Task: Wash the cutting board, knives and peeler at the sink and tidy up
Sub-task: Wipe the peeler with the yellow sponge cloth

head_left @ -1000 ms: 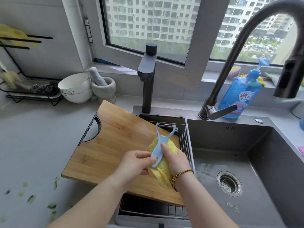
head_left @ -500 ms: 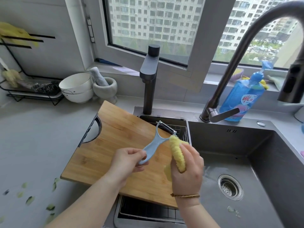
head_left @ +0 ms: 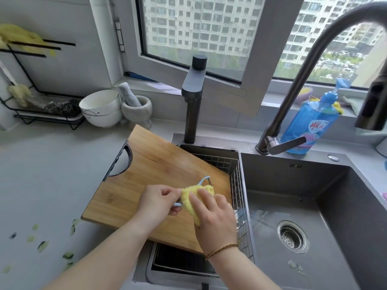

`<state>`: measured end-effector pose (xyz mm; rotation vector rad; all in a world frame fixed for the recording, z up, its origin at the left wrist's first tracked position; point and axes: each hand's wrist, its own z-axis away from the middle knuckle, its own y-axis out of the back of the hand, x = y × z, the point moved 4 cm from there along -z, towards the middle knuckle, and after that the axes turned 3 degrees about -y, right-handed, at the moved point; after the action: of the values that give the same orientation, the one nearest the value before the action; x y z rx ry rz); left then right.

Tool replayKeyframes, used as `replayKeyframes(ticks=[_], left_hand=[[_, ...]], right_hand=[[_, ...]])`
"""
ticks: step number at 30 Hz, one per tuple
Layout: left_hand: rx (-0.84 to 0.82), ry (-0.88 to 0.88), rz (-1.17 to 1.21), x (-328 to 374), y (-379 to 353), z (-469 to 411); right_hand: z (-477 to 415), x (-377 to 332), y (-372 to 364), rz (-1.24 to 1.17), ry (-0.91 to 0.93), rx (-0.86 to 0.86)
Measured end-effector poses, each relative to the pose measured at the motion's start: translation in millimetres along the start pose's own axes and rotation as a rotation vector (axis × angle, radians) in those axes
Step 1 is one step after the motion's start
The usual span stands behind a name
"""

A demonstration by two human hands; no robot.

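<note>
Left grip (head_left: pixel 159 200) pinches the peeler (head_left: pixel 202 181) by its handle; right grip (head_left: pixel 215 218) clamps a yellow cloth (head_left: pixel 191 196) round its blade, just above the cutting board (head_left: pixel 159 164). A slip could drag fingers onto that hidden blade.

Pale blue Y-shaped peeler (head_left: pixel 202 181), handle pinched in the left hand (head_left: pixel 159 200), middle wrapped in the yellow cloth (head_left: pixel 189 198) gripped by the right hand (head_left: pixel 215 218), head protruding beyond the fingers; bamboo cutting board (head_left: pixel 150 164), dark cut-out handle, flat beneath both hands.
</note>
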<state>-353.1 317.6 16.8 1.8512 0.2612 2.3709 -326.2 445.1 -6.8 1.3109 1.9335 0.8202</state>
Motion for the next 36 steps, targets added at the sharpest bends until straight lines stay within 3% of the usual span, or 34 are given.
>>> replayKeyframes(ticks=[5, 9, 15, 20, 25, 31, 36], left_hand=[[0.0, -0.079, -0.045, 9, -1, 6], [0.01, -0.096, -0.04, 12, 6, 4], [-0.03, -0.102, -0.119, 13, -1, 9], [0.0, -0.199, -0.362, 23, 11, 8], [-0.048, -0.273, -0.429, 41, 10, 17], [-0.032, -0.266, -0.376, 36, 27, 27], [0.015, -0.31, -0.163, 30, 47, 32]], right_hand=[[-15, 15, 7, 0.005, -0.089, 0.004], [-12, -3, 14, -0.036, 0.08, 0.03], [-20, 27, 5, 0.014, -0.169, -0.061], [-26, 18, 34, -0.155, -0.137, 0.193], [-32, -2, 17, 0.043, -0.04, -0.21], [-51, -19, 16, -0.013, 0.096, -0.242], [-70, -34, 15, -0.148, 0.051, -0.283]])
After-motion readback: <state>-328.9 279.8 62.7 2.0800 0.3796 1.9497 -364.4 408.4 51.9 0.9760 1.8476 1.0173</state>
